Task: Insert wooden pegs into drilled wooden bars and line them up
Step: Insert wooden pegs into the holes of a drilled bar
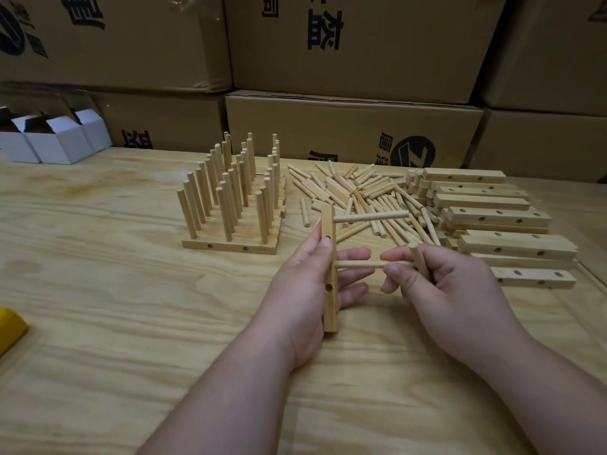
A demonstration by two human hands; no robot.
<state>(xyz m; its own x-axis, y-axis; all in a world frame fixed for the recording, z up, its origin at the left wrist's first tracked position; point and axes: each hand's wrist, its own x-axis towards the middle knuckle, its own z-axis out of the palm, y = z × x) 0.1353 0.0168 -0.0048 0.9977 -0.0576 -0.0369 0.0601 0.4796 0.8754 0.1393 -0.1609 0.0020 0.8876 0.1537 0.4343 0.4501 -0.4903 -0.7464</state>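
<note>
Pegs and drilled bars cover the far middle of a pale plywood table, with stacked brown cardboard boxes walling in the back of the room. Small white open cartons stand at the far left, and a yellow object pokes in at the left edge.

Finished bars sit side by side in a block left of centre, their pegs standing upright in rows. Just right of them lies a loose heap of pegs pointing every way, and further right a stack of bare bars lies with long axes running left to right, holes showing on the sides.

The bar in work is held above the table near the middle, its long axis running away from the person — nearly on end in the view. Left hand grips it, thumb on the near face, fingers behind. One peg already sticks out to the right near the top. A second peg lies level, its left end at the bar's middle; the right hand pinches it between thumb and fingertips and also holds a spare peg — tilted upward — in curled fingers.
</note>
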